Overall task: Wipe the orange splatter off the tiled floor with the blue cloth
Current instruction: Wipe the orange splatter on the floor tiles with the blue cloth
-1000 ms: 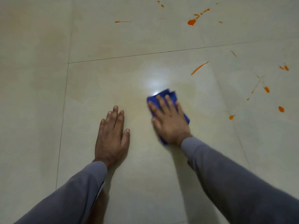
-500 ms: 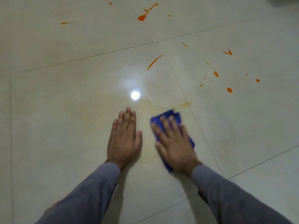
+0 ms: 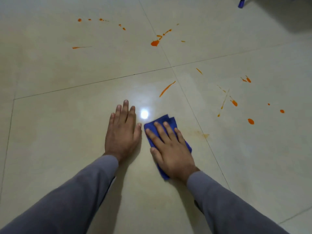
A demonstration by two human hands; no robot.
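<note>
Blue cloth (image 3: 166,121) lengthwise away from the person, right hand (image 3: 170,149) flat on it

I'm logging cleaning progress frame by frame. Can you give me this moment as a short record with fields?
left hand: flat on the bare tile, palm down, holding nothing
right hand: pressed flat on the blue cloth
blue cloth: folded, under the right hand, on the floor
faint orange smear: just right of the cloth
orange splatter: many drops and streaks unwiped, ahead and to the right
nearest streak: ahead of the cloth
tiled floor: glossy, with a light reflection
</note>
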